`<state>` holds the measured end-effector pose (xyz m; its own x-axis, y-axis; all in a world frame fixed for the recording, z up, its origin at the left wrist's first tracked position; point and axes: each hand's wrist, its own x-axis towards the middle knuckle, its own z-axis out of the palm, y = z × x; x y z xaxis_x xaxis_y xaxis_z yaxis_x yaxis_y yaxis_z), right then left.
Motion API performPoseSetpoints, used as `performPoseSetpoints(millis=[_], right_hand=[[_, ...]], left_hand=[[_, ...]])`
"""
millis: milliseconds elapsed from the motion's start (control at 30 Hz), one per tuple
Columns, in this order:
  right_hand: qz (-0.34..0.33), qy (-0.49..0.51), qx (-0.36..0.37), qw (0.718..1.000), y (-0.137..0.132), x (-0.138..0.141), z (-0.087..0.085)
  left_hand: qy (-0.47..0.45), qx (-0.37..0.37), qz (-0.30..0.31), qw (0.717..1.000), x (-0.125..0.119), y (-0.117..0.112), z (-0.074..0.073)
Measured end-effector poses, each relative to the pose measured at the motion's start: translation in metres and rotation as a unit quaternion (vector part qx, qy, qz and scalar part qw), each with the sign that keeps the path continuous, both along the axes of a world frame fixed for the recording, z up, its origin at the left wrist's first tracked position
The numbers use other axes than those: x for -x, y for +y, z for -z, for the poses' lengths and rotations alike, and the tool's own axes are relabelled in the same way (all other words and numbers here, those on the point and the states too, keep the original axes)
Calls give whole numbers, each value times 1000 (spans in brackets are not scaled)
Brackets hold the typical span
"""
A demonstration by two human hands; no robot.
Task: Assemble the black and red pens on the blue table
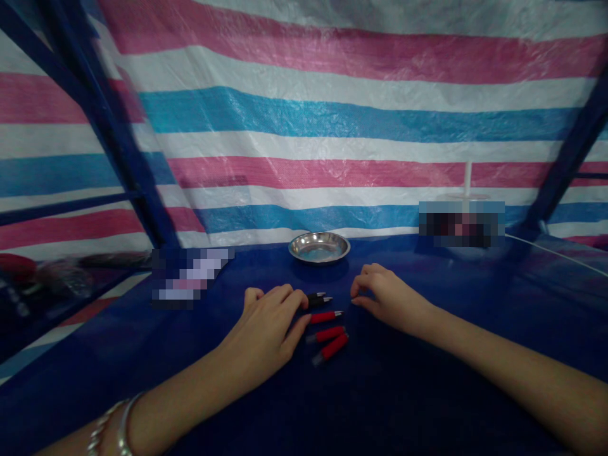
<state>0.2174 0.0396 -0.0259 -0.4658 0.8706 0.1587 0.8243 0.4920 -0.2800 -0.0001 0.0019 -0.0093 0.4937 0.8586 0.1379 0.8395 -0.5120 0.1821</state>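
Four pens lie mid-bench, long axes running left to right: a black pen farthest back, three red pens in front. The left hand rests flat, fingertips touching the black pen, gripping nothing. The right hand, loosely curled and empty, sits just right of the pens; behind them a steel dish near the back edge holds nothing visible.

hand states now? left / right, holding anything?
Left hand: fingers loosely curled, resting on the black pen, nothing gripped.
Right hand: fingers curled, empty, just off the pens.
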Motion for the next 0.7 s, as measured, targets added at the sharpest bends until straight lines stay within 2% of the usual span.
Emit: performPoseSetpoints(millis=[467,700], right_hand=[[-14,13,28,999,-2,1,0],[-58,61,18,996,-8,7,-8]], left_hand=[[36,15,-11,999,4,4,9],[10,4,-15,1000,0,0,0]])
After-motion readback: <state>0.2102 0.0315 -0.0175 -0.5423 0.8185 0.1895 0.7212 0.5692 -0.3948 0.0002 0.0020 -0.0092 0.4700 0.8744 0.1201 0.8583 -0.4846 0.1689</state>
